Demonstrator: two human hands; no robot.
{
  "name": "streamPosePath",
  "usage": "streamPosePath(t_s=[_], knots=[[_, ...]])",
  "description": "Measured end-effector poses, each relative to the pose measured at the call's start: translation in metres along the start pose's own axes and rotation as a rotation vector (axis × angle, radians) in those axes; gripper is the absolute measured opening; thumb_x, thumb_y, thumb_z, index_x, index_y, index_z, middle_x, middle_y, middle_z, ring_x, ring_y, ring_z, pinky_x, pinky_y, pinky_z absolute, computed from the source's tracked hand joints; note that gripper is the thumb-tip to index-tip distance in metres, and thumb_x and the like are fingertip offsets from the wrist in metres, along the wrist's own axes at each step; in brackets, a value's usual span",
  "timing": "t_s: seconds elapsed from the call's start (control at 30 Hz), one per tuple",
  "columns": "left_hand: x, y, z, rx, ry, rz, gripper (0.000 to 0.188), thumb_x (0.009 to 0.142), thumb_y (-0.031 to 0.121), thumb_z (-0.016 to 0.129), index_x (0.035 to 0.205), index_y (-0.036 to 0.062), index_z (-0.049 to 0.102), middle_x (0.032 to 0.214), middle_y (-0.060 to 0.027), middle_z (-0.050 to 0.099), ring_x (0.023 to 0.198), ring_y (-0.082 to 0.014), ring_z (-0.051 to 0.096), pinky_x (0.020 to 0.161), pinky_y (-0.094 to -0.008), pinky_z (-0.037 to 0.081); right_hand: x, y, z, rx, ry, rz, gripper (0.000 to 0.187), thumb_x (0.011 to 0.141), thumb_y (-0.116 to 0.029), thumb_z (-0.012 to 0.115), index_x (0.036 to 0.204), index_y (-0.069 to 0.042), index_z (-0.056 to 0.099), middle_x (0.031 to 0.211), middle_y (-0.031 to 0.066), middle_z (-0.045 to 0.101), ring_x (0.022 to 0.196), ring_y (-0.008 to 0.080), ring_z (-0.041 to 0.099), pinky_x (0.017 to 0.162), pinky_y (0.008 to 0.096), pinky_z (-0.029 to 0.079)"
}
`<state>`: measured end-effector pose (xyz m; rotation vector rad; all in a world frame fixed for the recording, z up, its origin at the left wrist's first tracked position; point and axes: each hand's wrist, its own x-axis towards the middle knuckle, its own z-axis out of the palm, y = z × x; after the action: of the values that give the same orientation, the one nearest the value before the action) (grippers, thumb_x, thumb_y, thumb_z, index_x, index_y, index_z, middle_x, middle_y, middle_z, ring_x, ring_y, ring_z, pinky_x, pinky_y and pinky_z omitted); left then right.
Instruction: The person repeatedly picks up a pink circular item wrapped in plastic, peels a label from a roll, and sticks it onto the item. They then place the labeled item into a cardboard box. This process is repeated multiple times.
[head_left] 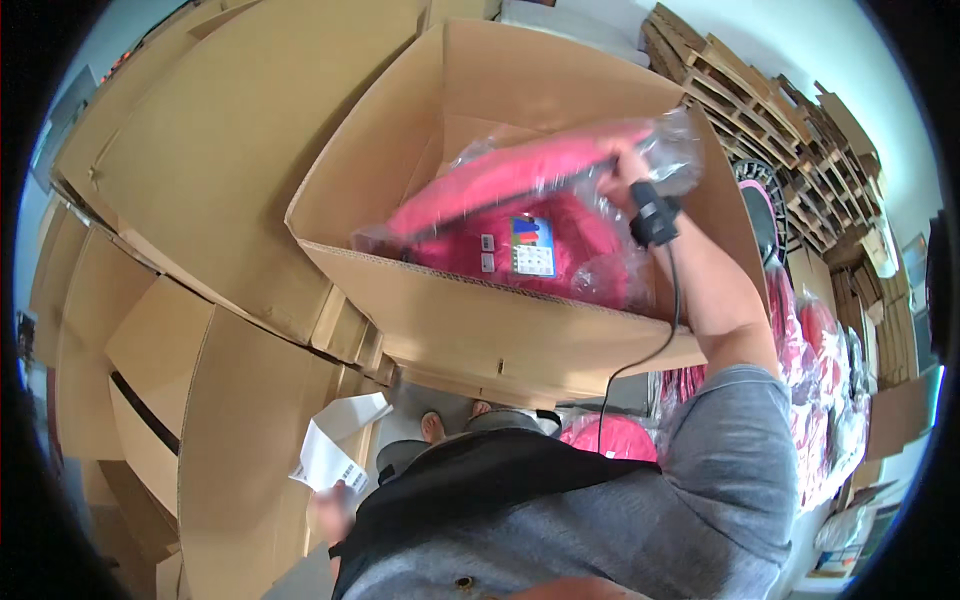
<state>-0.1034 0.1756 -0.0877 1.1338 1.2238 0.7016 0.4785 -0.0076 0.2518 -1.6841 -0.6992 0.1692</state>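
My right hand (pixel 625 170) grips the edge of a flat pink item in a clear plastic bag (pixel 520 172), tilted up inside a large open cardboard box (pixel 470 320). A cable runs from a black device strapped at that wrist. Beneath it in the box lies another bagged pink item (pixel 585 235), with a colourful printed sheet (pixel 532 246) and two small white labels on it. Low on the left, my left hand (pixel 335 512), blurred, holds a curled strip of white paper labels (pixel 335 437). Its fingers are partly hidden by the blur.
Large cardboard boxes (pixel 230 150) stand to the left. Wooden pallets (pixel 780 110) are stacked at the far right. More bagged pink items (pixel 815 370) are piled on the right, and a pink one (pixel 612 436) lies low beside me.
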Motion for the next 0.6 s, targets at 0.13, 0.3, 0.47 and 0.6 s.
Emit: streamPosePath(t_s=[0.13,0.3,0.47,0.6], knots=[[-0.029,-0.007,-0.008,0.113,0.062,-0.077,0.021,0.075,-0.003,0.058,0.096,-0.0030,0.058,0.090,-0.0081,0.062,0.082,-0.0146,0.056,0.075,-0.0263,0.042,-0.020,0.091,-0.018,0.311,0.150,0.825,0.017,0.067,-0.024,0.047,0.061,-0.008,0.048,0.046,0.0081,0.045,0.035,0.0222,0.039,0.035,0.0316,0.033],[-0.050,-0.025,0.013,0.172,0.114,-0.095,0.020,0.076,-0.003,0.057,0.096,-0.0038,0.058,0.090,-0.0086,0.063,0.084,-0.0150,0.057,0.077,-0.0266,0.041,-0.025,0.249,-0.096,-0.102,-0.199,0.886,0.025,0.069,-0.017,0.049,0.089,-0.002,0.052,0.069,0.0096,0.055,0.057,0.0239,0.053,0.048,0.0370,0.041],[-0.037,-0.002,0.054,0.159,0.169,-0.122,0.020,0.076,-0.004,0.056,0.096,-0.0038,0.058,0.090,-0.0074,0.062,0.085,-0.0151,0.056,0.078,-0.0275,0.041,-0.015,0.355,-0.139,0.146,-0.293,1.394,0.032,0.073,-0.022,0.056,0.102,-0.008,0.058,0.071,0.0060,0.061,0.053,0.0212,0.056,0.047,0.0339,0.044],[-0.013,0.014,0.065,0.241,0.014,-0.058,0.018,0.075,-0.004,0.057,0.093,-0.0033,0.060,0.089,-0.0067,0.063,0.083,-0.0142,0.057,0.075,-0.0272,0.043,0.018,0.253,-0.109,-0.100,-0.741,1.063,0.027,0.077,-0.024,0.058,0.098,-0.009,0.061,0.081,-0.0006,0.062,0.071,0.0134,0.054,0.065,0.0281,0.043]])
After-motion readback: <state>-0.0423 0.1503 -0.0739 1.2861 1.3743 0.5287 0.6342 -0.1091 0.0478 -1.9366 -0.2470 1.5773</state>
